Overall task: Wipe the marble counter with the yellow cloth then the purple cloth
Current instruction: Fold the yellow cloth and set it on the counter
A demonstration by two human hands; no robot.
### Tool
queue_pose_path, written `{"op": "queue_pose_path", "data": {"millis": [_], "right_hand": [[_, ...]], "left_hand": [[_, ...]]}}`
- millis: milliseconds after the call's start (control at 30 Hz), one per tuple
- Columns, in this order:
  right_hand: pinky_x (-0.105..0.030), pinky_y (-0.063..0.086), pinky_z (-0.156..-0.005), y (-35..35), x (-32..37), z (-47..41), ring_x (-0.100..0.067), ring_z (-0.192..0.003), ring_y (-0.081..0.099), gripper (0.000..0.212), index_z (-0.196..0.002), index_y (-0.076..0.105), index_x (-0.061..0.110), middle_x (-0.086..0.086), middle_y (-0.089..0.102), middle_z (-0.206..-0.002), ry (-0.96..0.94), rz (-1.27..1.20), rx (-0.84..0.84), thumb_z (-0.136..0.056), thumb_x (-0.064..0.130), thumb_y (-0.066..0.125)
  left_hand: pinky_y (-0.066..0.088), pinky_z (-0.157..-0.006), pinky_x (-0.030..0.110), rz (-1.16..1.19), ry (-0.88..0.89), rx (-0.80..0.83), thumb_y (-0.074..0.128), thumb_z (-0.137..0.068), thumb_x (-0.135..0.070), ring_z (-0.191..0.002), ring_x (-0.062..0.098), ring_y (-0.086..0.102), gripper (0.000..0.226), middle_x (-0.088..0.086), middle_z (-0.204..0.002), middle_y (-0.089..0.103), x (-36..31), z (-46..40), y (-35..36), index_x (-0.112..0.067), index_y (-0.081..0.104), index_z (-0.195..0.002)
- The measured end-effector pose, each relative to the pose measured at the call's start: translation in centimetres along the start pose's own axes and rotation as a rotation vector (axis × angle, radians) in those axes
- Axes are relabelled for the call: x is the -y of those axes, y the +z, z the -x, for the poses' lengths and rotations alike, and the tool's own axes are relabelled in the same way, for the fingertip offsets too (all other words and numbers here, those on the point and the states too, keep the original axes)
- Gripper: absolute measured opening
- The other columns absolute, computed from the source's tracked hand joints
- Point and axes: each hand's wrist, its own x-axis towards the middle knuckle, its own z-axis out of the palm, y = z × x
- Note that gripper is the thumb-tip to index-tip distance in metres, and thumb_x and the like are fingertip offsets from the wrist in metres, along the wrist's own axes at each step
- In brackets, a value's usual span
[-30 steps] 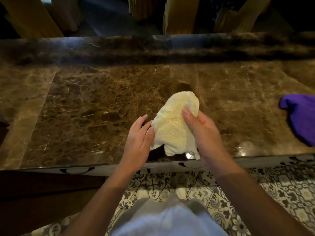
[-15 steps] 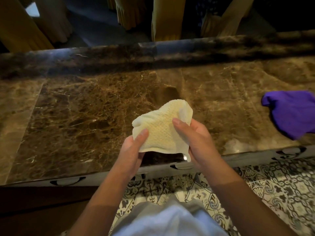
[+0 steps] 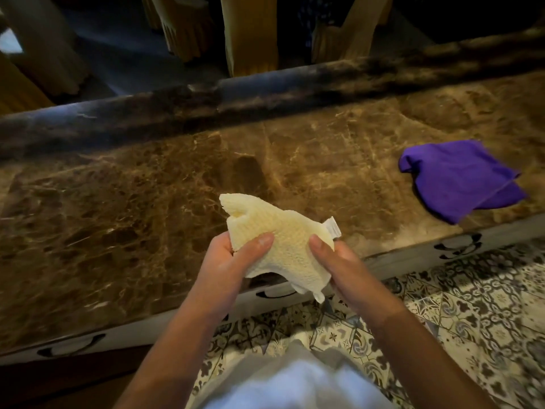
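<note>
A pale yellow cloth is held up over the near edge of the brown marble counter, folded and bunched, with a small white tag at its right side. My left hand grips its left side, thumb on top. My right hand grips its right side, thumb pressed on the cloth. The purple cloth lies crumpled flat on the counter at the right, near the front edge, apart from both hands.
A raised dark marble ledge runs along the counter's back. Yellow draped chairs stand beyond it. A white counter front with dark handles faces me, and patterned floor tiles lie below.
Both hands have shifted their grip on the yellow cloth, folding it more compact; the left thumb now lies on top. The view has swung left and tilted, so the purple cloth shows more fully.
</note>
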Motion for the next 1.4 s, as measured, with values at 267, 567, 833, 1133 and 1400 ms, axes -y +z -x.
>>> {"op": "queue_pose_path", "data": {"millis": [267, 567, 833, 1133, 1400], "right_hand": [[-0.003, 0.046, -0.05, -5.2, 2.2, 2.9, 0.016, -0.054, 0.062, 0.019, -0.086, 0.059, 0.02, 0.029, 0.067, -0.054, -0.084, -0.109, -0.222, -0.1, 0.031, 0.055], [-0.027, 0.061, -0.085, -7.6, 3.5, 3.0, -0.011, -0.096, 0.076, 0.034, -0.091, 0.081, 0.028, 0.004, 0.081, -0.099, -0.288, -0.259, -0.335, -0.061, 0.043, 0.077], [-0.033, 0.062, -0.084, -7.6, 5.2, 2.9, -0.014, -0.089, 0.077, 0.026, -0.092, 0.078, 0.018, 0.001, 0.082, -0.093, -0.237, -0.202, -0.431, -0.075, 0.037, 0.076], [-0.032, 0.057, -0.077, -13.5, 5.7, -0.3, -0.007, -0.073, 0.075, 0.029, -0.084, 0.072, 0.015, 0.011, 0.079, -0.074, -0.001, 0.167, -0.52, -0.096, 0.04, 0.065], [-0.033, 0.056, -0.078, -20.6, 6.4, -7.8, -0.022, -0.088, 0.074, 0.042, -0.092, 0.075, 0.003, -0.007, 0.079, -0.087, 0.062, 0.346, -0.306, -0.09, 0.044, 0.07]], "left_hand": [[0.056, -0.069, 0.015, -0.059, 0.007, 0.041, 0.065, -0.089, -0.039, -0.09, 0.005, 0.077, 0.029, -0.014, -0.096, 0.081, -0.4, -1.8, 5.1, -0.019, 0.07, -0.109], [0.062, -0.089, 0.035, 0.446, -0.375, 0.352, 0.098, -0.05, -0.052, -0.1, 0.023, 0.075, 0.067, 0.011, -0.112, 0.077, 1.9, -4.8, 8.6, -0.019, 0.083, -0.106], [0.064, -0.084, 0.041, 0.349, -0.339, 0.291, 0.089, -0.061, -0.051, -0.102, 0.027, 0.076, 0.056, 0.012, -0.113, 0.078, 0.9, -6.9, 8.3, -0.02, 0.08, -0.107], [0.057, -0.072, 0.018, -0.122, -0.159, 0.239, 0.064, -0.093, -0.038, -0.094, 0.012, 0.078, 0.029, -0.006, -0.1, 0.082, 1.1, -9.7, 10.5, -0.017, 0.076, -0.11], [0.061, -0.08, 0.033, -0.205, -0.317, -0.096, 0.06, -0.1, -0.04, -0.093, 0.021, 0.078, 0.031, 0.005, -0.097, 0.081, 2.3, -14.3, 14.4, -0.015, 0.075, -0.108]]}}
